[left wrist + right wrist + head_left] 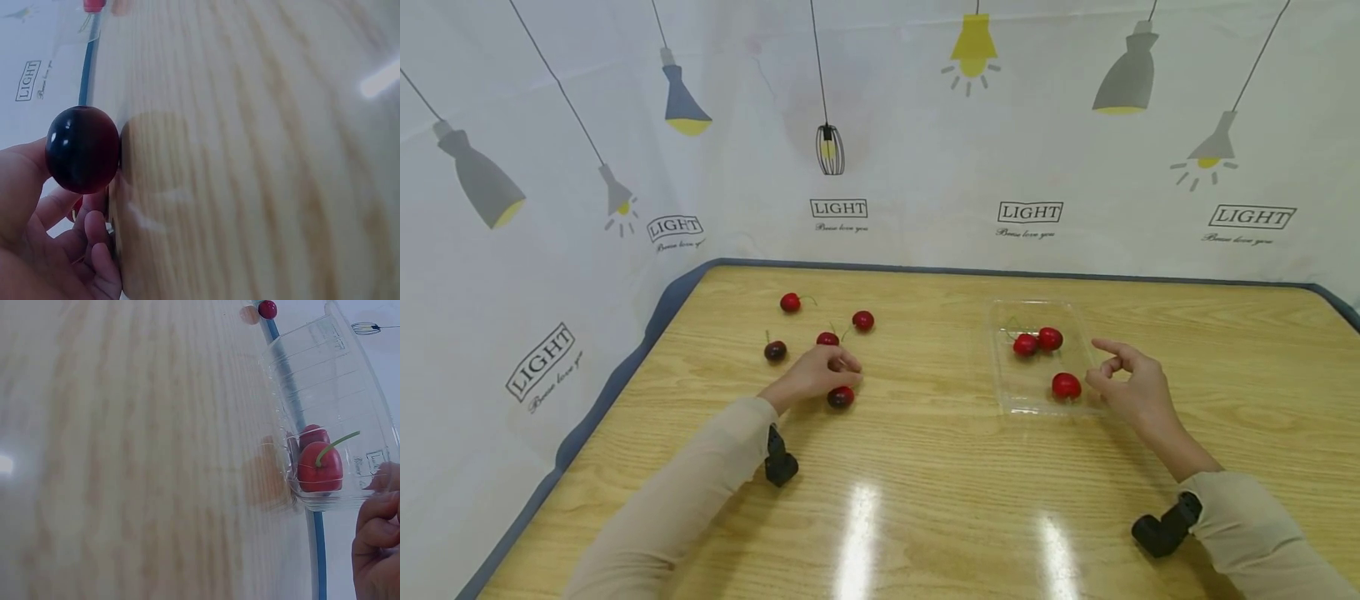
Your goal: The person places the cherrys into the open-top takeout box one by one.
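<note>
My left hand (pixel 814 374) is low over the table, fingers bent, just beyond a dark red cherry (pixel 841 397). In the left wrist view that cherry (pixel 82 150) covers the thumb tip, so I cannot tell whether the fingers pinch anything. A red cherry (pixel 827 338) lies just behind this hand. At the right, a clear plastic tray (pixel 1011 400) holds three red cherries, one (pixel 1066 386) near its right edge. My right hand (pixel 1138 390) is at that edge, its thumb and a bent finger gripping the rim and its index finger held out.
More cherries lie on the left of the wooden table: a red one (pixel 790 302) at the back, a dark one (pixel 775 351), and a red one (pixel 862 321) with a stem. A white printed cloth (pixel 910 167) stands behind the table's blue-edged far side.
</note>
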Action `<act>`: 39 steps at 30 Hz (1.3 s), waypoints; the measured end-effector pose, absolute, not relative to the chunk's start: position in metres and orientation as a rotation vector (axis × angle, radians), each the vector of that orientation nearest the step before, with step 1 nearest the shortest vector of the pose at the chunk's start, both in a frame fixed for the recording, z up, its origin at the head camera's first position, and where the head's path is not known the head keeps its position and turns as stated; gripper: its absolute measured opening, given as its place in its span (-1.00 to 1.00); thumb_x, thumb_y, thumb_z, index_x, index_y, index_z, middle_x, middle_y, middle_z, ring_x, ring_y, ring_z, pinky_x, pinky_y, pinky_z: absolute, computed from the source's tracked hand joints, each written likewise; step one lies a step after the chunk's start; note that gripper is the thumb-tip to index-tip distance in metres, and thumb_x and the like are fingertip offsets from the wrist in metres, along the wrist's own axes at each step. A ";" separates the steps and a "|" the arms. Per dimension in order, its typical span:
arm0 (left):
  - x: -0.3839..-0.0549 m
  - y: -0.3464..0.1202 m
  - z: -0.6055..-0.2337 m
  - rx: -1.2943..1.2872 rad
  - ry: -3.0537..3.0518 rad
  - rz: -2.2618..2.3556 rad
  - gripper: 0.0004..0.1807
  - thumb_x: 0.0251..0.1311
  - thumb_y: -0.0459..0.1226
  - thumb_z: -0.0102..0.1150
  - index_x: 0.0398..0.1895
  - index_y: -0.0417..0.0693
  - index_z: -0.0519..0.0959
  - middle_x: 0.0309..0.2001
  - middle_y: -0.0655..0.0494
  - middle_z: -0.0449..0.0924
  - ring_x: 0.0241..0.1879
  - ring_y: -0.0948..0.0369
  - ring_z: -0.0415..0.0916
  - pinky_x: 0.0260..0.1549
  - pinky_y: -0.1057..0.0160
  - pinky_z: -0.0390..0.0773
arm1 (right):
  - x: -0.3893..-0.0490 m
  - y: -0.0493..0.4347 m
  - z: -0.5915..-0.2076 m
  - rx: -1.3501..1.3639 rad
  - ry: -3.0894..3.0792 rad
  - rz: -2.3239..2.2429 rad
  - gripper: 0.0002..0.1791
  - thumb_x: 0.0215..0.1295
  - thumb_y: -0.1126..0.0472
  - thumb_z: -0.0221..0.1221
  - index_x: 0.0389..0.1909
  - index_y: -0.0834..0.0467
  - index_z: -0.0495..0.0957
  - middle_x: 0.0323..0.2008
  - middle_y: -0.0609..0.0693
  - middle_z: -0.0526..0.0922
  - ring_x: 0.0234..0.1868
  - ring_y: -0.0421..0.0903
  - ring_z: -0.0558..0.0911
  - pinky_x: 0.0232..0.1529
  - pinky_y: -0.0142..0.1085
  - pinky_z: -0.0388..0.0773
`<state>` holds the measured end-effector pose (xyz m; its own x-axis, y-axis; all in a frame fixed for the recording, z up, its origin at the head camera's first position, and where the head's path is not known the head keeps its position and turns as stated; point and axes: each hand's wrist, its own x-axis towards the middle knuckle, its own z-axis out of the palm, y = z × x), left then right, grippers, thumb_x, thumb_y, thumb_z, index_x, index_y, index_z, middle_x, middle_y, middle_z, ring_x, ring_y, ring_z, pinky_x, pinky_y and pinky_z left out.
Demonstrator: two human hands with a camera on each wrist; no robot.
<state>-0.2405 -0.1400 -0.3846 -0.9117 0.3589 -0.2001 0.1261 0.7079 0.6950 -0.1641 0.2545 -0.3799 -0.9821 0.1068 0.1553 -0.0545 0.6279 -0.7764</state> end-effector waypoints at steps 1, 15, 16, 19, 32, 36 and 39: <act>-0.241 -0.140 -0.385 0.378 2.604 1.020 -0.78 0.07 -0.20 0.19 -0.25 -0.11 0.56 -0.36 0.08 0.48 -0.35 0.20 0.38 -0.37 0.30 0.36 | -0.164 0.255 -0.380 -0.044 -2.663 1.279 -0.51 0.09 0.38 0.02 0.11 0.38 0.31 -0.54 0.00 0.38 -0.64 -0.27 0.30 -0.66 -0.42 0.25; -0.238 -0.137 -0.383 0.369 2.642 1.049 -0.87 0.03 -0.27 0.22 -0.35 -0.12 0.59 -0.40 0.09 0.50 -0.39 0.21 0.41 -0.42 0.32 0.36 | -0.164 0.255 -0.380 -0.042 -2.671 1.273 -0.51 0.10 0.38 0.02 0.11 0.38 0.30 -0.53 0.01 0.37 -0.65 -0.27 0.30 -0.68 -0.42 0.24; -0.238 -0.137 -0.384 0.365 2.643 1.054 -0.88 0.03 -0.28 0.22 -0.35 -0.12 0.59 -0.40 0.09 0.50 -0.39 0.22 0.41 -0.42 0.32 0.36 | -0.164 0.255 -0.379 -0.041 -2.671 1.272 -0.51 0.10 0.38 0.02 0.11 0.38 0.30 -0.53 0.01 0.37 -0.66 -0.27 0.30 -0.68 -0.42 0.24; -0.238 -0.138 -0.385 0.376 2.650 1.063 -0.88 0.03 -0.28 0.22 -0.36 -0.11 0.60 -0.40 0.10 0.50 -0.39 0.23 0.40 -0.41 0.33 0.36 | -0.164 0.255 -0.379 -0.041 -2.673 1.270 -0.51 0.10 0.38 0.02 0.11 0.38 0.30 -0.53 0.02 0.37 -0.66 -0.26 0.30 -0.68 -0.42 0.24; -0.241 -0.147 -0.388 0.384 2.589 1.163 -0.87 0.08 -0.22 0.18 -0.34 -0.07 0.60 -0.32 0.14 0.54 -0.28 0.22 0.42 -0.24 0.22 0.39 | -0.164 0.256 -0.379 -0.012 -2.656 1.298 -0.50 0.08 0.40 -0.01 0.11 0.39 0.30 -0.55 0.01 0.38 -0.69 -0.26 0.33 -0.70 -0.41 0.26; -0.242 -0.148 -0.385 0.376 2.550 1.194 -0.86 0.10 -0.24 0.15 -0.33 -0.12 0.58 -0.29 0.09 0.53 -0.31 0.20 0.38 -0.37 0.29 0.39 | -0.164 0.257 -0.380 -0.020 -2.661 1.301 -0.50 0.09 0.39 -0.01 0.12 0.38 0.29 -0.54 0.02 0.38 -0.69 -0.26 0.34 -0.70 -0.40 0.26; -0.241 -0.148 -0.383 0.383 2.526 1.204 -0.85 0.12 -0.26 0.14 -0.32 -0.16 0.58 -0.29 0.07 0.52 -0.33 0.20 0.36 -0.41 0.33 0.38 | -0.165 0.257 -0.381 -0.022 -2.665 1.304 -0.50 0.09 0.39 -0.01 0.13 0.38 0.29 -0.54 0.03 0.38 -0.69 -0.26 0.34 -0.69 -0.40 0.27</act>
